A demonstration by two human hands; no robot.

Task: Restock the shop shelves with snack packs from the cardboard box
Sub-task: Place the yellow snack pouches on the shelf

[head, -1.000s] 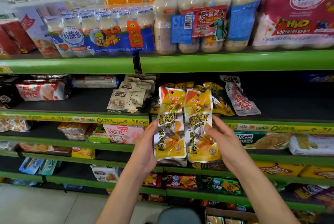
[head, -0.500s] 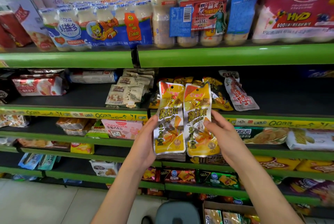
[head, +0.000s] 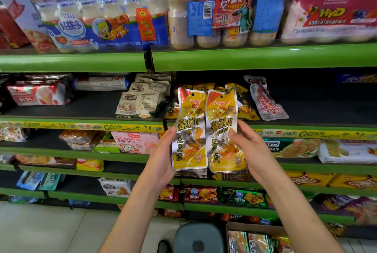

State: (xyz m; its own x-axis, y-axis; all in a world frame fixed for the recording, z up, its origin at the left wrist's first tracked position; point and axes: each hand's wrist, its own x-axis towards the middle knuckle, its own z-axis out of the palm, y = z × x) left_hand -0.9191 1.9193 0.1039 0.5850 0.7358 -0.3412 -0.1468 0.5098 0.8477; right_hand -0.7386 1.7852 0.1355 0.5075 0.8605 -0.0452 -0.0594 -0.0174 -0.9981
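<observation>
Two yellow snack packs held upright side by side in front of the second shelf [head: 81,119] — left pack [head: 189,130] in the left hand [head: 163,163], right pack [head: 223,130] in the right hand [head: 253,154]. The packs touch along their inner edges, tops level with the shelf's back area.

Left hand: fingers wrapped behind the pack, thumb along its left edge, grasping it. Right hand: thumb pressed on the pack's front, fingers curled behind its right edge, grasping it.

Behind the packs, on the same shelf just right of the section joint, lies a pile of matching yellow packs [head: 242,108]; a red-and-white pouch [head: 265,99] lies beside the pile, toward the right. Beige pouches [head: 140,101] are stacked left of the joint, near the front edge.

Cardboard box [head: 255,236] sits on the floor at the bottom edge of view, open, with more packs standing inside. Grey stool [head: 199,238] is just left of it.

Top shelf [head: 244,57] carries bottled drink multipacks [head: 106,22].
</observation>
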